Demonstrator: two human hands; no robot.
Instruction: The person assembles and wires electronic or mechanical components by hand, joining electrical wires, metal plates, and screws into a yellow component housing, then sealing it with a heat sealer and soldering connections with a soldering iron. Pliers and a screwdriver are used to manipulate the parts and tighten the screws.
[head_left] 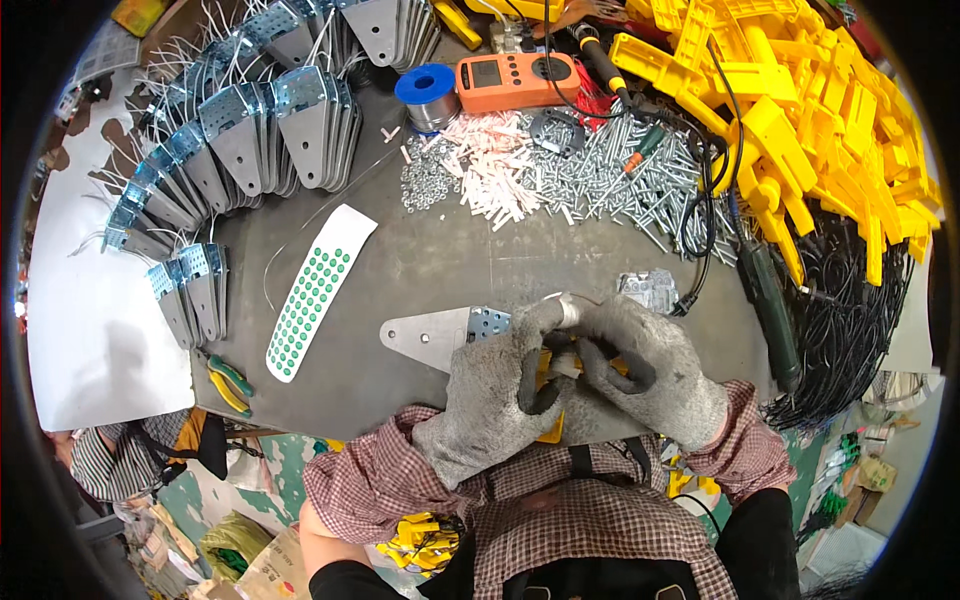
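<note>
Both my hands wear grey work gloves and meet at the near edge of the bench. My left hand (490, 400) is closed around a yellow plastic part (552, 428), mostly covered by the gloves. My right hand (655, 370) is closed too, its fingertips pressed in against the left ones. Something small and white (568, 310) shows where the fingertips meet; I cannot make out whether it is held or wrapped on a finger. Beside my left hand lies a flat, tapered metal bracket (428, 338) with a perforated end.
Stacked metal brackets with white wires (235, 130) fill the far left. At the back are a solder spool (428, 97), an orange multimeter (515, 80), screws (640, 175) and yellow plastic parts (780, 130). A green-dotted sticker sheet (320, 295), pliers (230, 385) and black electric screwdriver (770, 310) lie nearer.
</note>
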